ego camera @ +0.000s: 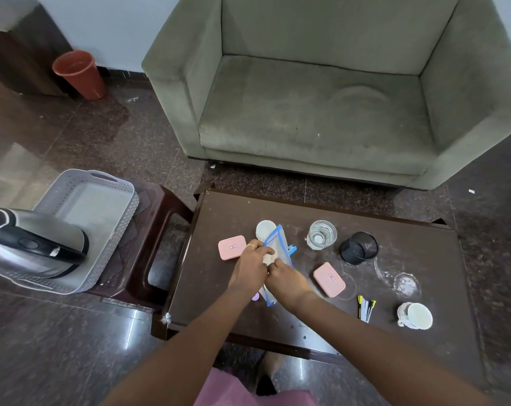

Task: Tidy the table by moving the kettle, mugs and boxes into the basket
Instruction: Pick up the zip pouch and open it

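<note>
The steel kettle (34,244) with a black handle lies in the grey basket (102,197) on a stool to the left of the table. On the dark table (424,259), both my hands grip a clear blue-edged pouch (276,241) near the middle: my left hand (253,266) at its left side, my right hand (286,278) just right of it. One pink box (232,247) sits left of my hands, another pink box (329,279) to their right. A white mug (415,315) lies at the front right. A white cup (265,229) stands behind the pouch, partly hidden.
A glass tumbler (321,234), a black mesh pen holder (359,248), a glass lid (406,284) and markers (366,309) are on the table's right half. A grey sofa (321,98) stands behind. A red bin (80,73) is at the far left.
</note>
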Demonstrator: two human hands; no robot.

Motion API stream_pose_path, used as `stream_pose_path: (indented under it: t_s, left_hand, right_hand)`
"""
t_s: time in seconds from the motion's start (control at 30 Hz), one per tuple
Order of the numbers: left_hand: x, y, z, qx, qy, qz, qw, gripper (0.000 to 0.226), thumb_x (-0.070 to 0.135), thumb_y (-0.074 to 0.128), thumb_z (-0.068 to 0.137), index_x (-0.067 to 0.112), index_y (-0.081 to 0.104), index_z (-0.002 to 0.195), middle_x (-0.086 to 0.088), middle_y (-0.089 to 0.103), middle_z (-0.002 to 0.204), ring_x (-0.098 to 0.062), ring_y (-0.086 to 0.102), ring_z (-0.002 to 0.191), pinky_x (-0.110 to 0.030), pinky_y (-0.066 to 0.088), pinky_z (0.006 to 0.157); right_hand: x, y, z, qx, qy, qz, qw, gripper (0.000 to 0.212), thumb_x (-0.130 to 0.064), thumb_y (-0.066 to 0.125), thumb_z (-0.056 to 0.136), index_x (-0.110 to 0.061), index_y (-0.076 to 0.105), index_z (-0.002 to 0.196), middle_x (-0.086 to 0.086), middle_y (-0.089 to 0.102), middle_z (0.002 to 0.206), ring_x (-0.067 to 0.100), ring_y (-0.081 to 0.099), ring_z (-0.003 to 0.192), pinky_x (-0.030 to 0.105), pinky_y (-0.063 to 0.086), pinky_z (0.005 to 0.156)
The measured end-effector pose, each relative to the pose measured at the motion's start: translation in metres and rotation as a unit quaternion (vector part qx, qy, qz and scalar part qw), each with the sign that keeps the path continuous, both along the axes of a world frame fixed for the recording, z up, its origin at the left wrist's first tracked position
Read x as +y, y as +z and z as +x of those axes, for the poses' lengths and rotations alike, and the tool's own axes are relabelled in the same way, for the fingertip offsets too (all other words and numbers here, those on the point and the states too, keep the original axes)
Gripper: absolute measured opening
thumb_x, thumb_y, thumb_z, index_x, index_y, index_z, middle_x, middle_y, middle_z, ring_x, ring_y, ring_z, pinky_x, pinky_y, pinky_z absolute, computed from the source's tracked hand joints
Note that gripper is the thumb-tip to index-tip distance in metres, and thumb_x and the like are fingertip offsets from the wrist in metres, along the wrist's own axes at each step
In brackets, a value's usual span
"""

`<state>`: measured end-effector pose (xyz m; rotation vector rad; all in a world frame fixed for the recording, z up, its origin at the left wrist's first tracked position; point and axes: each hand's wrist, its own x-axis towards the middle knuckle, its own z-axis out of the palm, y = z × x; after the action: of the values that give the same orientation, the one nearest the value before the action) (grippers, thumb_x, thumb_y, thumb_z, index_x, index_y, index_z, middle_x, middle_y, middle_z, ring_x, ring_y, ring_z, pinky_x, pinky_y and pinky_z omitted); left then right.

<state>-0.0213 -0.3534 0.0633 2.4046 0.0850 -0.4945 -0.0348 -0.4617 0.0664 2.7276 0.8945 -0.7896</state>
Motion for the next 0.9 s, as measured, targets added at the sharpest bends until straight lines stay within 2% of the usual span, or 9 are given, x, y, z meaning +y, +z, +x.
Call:
stream_pose_path:
  t_s: [0.27,0.37,0.5,0.57,0.63,0.67,0.73,0.83,0.9]
  left_hand:
    - [0.004,-0.002,-0.005,-0.003,-0.058,0.012,0.998,0.056,-0.016,0.041,0.073,0.008,0.064,0.118,-0.008,0.050,0.130,-0.021,0.050,0.117,-0.015,0.035,0.091]
    - [0.001,0.001,-0.009,0.006,-0.066,0.000,0.998,0.056,-0.013,0.046,0.074,0.009,0.060,0.123,-0.007,0.045,0.135,-0.021,0.046,0.122,-0.023,0.038,0.102]
    - [-0.005,0.003,-0.011,-0.005,-0.084,-0.012,0.996,0.056,-0.014,0.048,0.076,0.011,0.060,0.124,-0.007,0.046,0.136,-0.020,0.045,0.125,-0.020,0.034,0.105]
    - [-0.005,0.005,-0.011,-0.008,-0.085,-0.017,0.996,0.055,-0.014,0.046,0.076,0.011,0.060,0.124,-0.007,0.046,0.136,-0.021,0.045,0.124,-0.023,0.035,0.105]
    - [-0.006,0.007,-0.011,-0.015,-0.085,-0.024,0.996,0.053,-0.013,0.046,0.077,0.009,0.061,0.122,-0.008,0.047,0.136,-0.022,0.046,0.123,-0.025,0.037,0.105]
    - [-0.006,0.008,-0.012,-0.021,-0.089,-0.027,0.995,0.051,-0.012,0.046,0.077,0.008,0.062,0.122,-0.009,0.047,0.135,-0.023,0.047,0.123,-0.026,0.037,0.104]
    - [-0.009,0.008,-0.013,-0.023,-0.102,-0.027,0.994,0.052,-0.012,0.046,0.077,0.009,0.061,0.122,-0.009,0.047,0.135,-0.023,0.047,0.122,-0.027,0.039,0.102]
    - [-0.012,0.002,-0.015,0.001,-0.115,-0.022,0.993,0.054,-0.012,0.047,0.076,0.011,0.061,0.122,-0.007,0.045,0.135,-0.021,0.044,0.125,-0.024,0.038,0.103]
    - [-0.016,-0.002,-0.015,0.017,-0.110,-0.021,0.994,0.055,-0.012,0.051,0.074,0.012,0.061,0.123,-0.006,0.044,0.137,-0.021,0.043,0.126,-0.020,0.037,0.102]
  right_hand:
    - [-0.003,-0.016,0.018,0.124,-0.183,-0.020,0.975,0.032,-0.005,0.043,0.095,0.001,0.052,0.125,0.017,0.056,0.130,0.028,0.052,0.123,0.034,0.043,0.099]
    - [0.003,-0.019,0.023,0.150,-0.230,-0.002,0.962,0.032,-0.006,0.040,0.096,0.002,0.051,0.125,0.016,0.055,0.133,0.027,0.051,0.124,0.030,0.039,0.101]
    - [0.009,-0.027,0.030,0.208,-0.243,0.005,0.947,0.037,-0.009,0.037,0.098,0.002,0.045,0.132,0.018,0.050,0.137,0.031,0.049,0.124,0.034,0.038,0.102]
    - [0.008,-0.034,0.031,0.246,-0.272,-0.005,0.930,0.029,-0.006,0.041,0.096,0.005,0.054,0.119,0.019,0.057,0.127,0.030,0.058,0.108,0.031,0.048,0.084]
    - [0.005,-0.042,0.031,0.284,-0.285,-0.016,0.915,0.019,-0.004,0.042,0.095,0.000,0.054,0.081,0.014,0.059,0.093,0.025,0.059,0.088,0.021,0.040,0.056]
    - [0.003,-0.045,0.031,0.293,-0.289,-0.028,0.911,0.028,-0.004,0.041,0.095,-0.004,0.045,0.067,0.010,0.051,0.078,0.024,0.055,0.076,0.020,0.034,0.050]
    - [0.002,-0.048,0.030,0.289,-0.334,-0.017,0.897,0.033,-0.002,0.042,0.094,-0.002,0.037,0.062,0.008,0.038,0.066,0.018,0.040,0.059,0.020,0.031,0.048]
    - [0.005,-0.040,0.028,0.247,-0.322,-0.032,0.913,0.013,0.000,0.043,0.093,0.010,0.052,0.091,0.017,0.054,0.089,0.019,0.048,0.075,0.021,0.038,0.064]
    - [0.003,-0.038,0.027,0.213,-0.282,-0.014,0.935,0.034,-0.003,0.043,0.094,0.004,0.046,0.127,0.016,0.051,0.133,0.021,0.052,0.114,0.023,0.039,0.094]
